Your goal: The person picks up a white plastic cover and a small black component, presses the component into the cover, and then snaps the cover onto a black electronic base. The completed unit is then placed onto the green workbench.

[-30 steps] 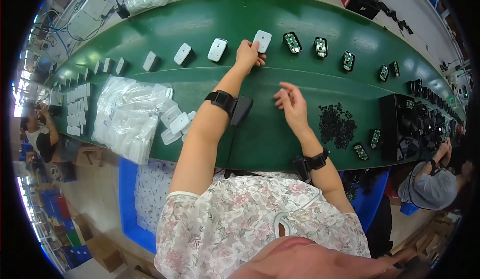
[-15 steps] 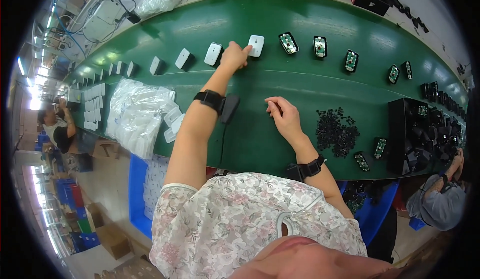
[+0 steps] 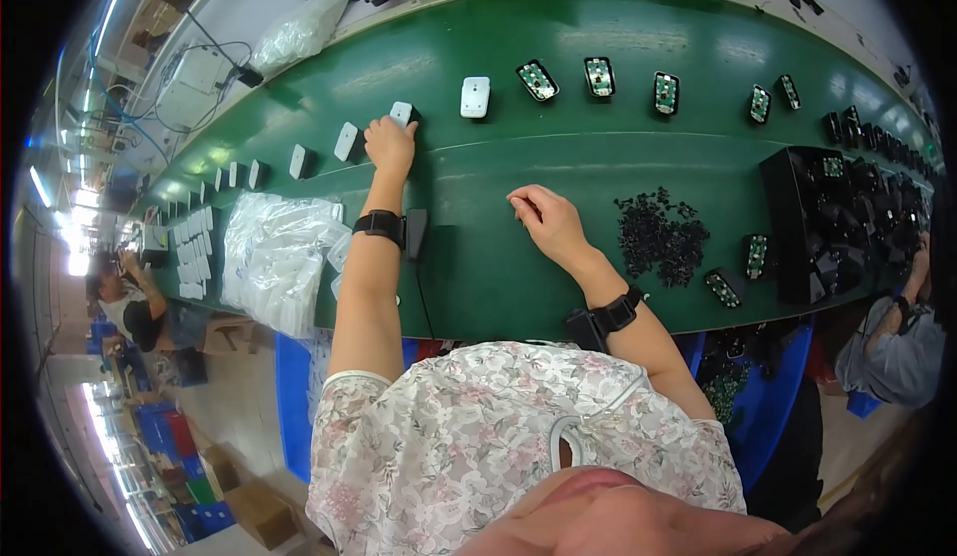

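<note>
My left hand (image 3: 391,147) reaches over the green bench, fingers and thumb around the near end of a black-cased device with a white cover (image 3: 402,111). The hand hides part of the device. To its right lies another white-covered device (image 3: 476,97), flat and untouched. My right hand (image 3: 550,223) hovers over the middle of the bench, thumb and fingers drawn together; what they hold, if anything, is too small to make out. Nearest to it is a pile of small black parts (image 3: 662,237). Open black cases with green circuit boards (image 3: 599,77) continue the row rightward.
More white-covered devices (image 3: 300,161) run leftward beside a clear plastic bag of white parts (image 3: 279,257). A black box (image 3: 790,227) full of cases stands at right. Blue bins (image 3: 291,396) sit below the bench edge. Co-workers (image 3: 140,292) sit at both ends.
My left hand has moved left from one white-covered device to the neighbouring one. My right hand keeps about the same pose. The whole view has shifted slightly.
</note>
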Tool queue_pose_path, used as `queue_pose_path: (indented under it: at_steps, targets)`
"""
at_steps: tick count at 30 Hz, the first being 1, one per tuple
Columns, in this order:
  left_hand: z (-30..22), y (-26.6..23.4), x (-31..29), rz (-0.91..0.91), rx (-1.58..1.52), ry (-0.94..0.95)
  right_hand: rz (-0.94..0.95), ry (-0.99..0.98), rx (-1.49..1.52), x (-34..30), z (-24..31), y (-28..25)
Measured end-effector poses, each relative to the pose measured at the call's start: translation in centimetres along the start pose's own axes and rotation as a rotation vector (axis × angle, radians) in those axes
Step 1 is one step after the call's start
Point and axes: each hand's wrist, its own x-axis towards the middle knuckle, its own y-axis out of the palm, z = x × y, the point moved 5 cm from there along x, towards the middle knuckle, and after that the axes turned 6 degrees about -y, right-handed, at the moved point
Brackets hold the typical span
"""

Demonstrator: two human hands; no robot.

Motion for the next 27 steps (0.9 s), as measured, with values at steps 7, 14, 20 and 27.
queue_pose_path:
  at_steps: [7,14,20,27]
  targets:
    - [-6.4,-6.8,-8.5,-0.016,-0.492,0.441,-0.132,0.046,0.267,0.3,-0.4,-0.8]
    - [-10.1,-11.9,-19.4,0.128,-0.646,0.716,-0.058,0.056,0.391,-1.1,4.0,-2.6]
    - [-9.6,-14.1,-21.1,0.472,-1.288,0.475,-0.169,-0.199,0.263,-3.5,9.0,-5.3]
    - [-7.9,-15.2,-22.3,0.709,-1.502,0.372,-0.227,-0.443,-0.031,-6.0,13.2,-5.9]
